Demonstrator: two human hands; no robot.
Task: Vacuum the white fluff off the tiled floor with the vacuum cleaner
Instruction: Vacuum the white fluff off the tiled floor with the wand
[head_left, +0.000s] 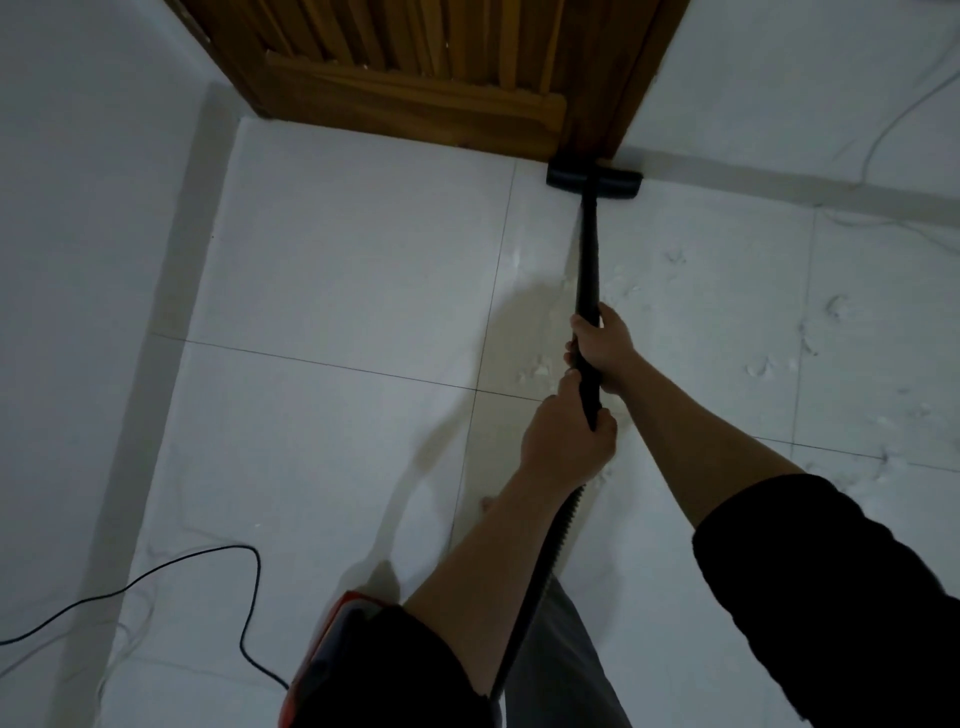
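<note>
Head view: black vacuum wand (588, 270) gripped by right hand (602, 345) ahead of left hand (566, 436), fingers of both curled round it. Black floor nozzle (595, 182) against brown wooden door frame (597, 124); white fluff (758, 366) scattered on white tiled floor (337, 291) right of wand.

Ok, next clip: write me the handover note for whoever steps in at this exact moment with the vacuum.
Hands: right hand grips the black vacuum wand higher up; left hand grips it lower, just above the ribbed hose.
Position: floor nozzle sits against the foot of the wooden door frame, at the wall edge. Vacuum body is low left by the person's side, its black power cord looping across the tiles.
Done: tiles to the left look free of fluff.
Left: white fluff is scattered over the tiles on the right, with some bits near the wand.
</note>
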